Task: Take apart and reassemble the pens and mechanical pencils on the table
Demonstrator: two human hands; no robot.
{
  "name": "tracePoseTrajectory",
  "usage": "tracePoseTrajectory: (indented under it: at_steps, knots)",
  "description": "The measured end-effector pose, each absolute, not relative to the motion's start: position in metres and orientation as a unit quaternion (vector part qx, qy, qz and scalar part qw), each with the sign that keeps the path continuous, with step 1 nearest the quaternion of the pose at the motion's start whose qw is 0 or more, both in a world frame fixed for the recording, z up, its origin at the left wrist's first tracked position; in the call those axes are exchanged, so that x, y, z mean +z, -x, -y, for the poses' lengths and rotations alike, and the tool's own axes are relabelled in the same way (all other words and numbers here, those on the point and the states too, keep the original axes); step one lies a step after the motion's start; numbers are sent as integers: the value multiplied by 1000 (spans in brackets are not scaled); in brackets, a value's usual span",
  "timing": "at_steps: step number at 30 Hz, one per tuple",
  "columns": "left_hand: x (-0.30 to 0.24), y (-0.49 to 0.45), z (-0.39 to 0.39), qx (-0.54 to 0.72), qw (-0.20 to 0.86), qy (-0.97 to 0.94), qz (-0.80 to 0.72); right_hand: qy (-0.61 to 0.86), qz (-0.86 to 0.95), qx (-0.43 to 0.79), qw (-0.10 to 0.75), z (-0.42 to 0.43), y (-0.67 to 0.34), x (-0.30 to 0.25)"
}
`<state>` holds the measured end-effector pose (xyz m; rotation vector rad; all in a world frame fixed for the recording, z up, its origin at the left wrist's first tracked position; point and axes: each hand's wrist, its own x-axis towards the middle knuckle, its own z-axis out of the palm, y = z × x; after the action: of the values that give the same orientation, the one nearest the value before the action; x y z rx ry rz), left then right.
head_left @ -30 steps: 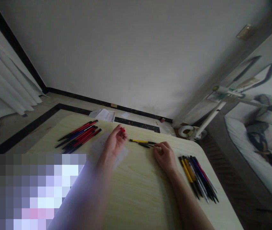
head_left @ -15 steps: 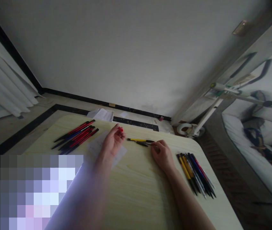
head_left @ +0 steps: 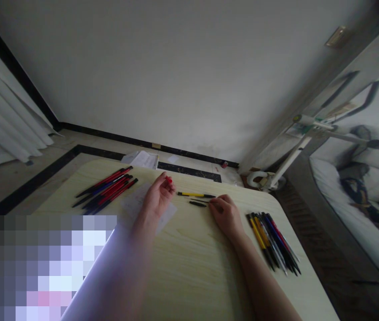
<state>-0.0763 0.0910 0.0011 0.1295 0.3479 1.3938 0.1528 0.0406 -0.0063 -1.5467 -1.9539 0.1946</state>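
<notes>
My left hand (head_left: 158,197) is palm-up over a sheet of paper (head_left: 134,203), its curled fingers closed on a small red piece (head_left: 169,179). To its right, a yellow pen with black ends (head_left: 194,195) lies across the table. Just below that pen is a short black pen part (head_left: 197,203). My right hand (head_left: 225,215) rests on the tabletop right of these, fingertips pinched at the end of a thin dark rod (head_left: 201,200) that looks like a pen refill. The fingertips partly hide the rod's right end.
Several red and blue pens with dark ends (head_left: 109,189) lie in a group on the table's left. Another group of yellow, clear, blue and red pens (head_left: 269,240) lies on the right. Papers (head_left: 140,159) are on the floor beyond the table's far edge.
The short black part has shifted slightly left and now lies apart from the thin rod. My right hand has moved slightly left; my left hand is nearly still.
</notes>
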Motion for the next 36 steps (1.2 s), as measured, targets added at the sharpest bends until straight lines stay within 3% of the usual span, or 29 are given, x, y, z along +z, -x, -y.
tracePoseTrajectory:
  at_steps: [20, 30, 36]
  knots:
    - [1, 76, -91, 638, 751, -62, -161, 568, 748, 94, 330, -41, -152, -6]
    - [2, 76, -90, 639, 751, -51, -157, 545, 730, 163, 378, -40, -153, -2]
    - [3, 75, -89, 641, 748, -54, -163, 548, 731, 218, 343, -32, -149, 12]
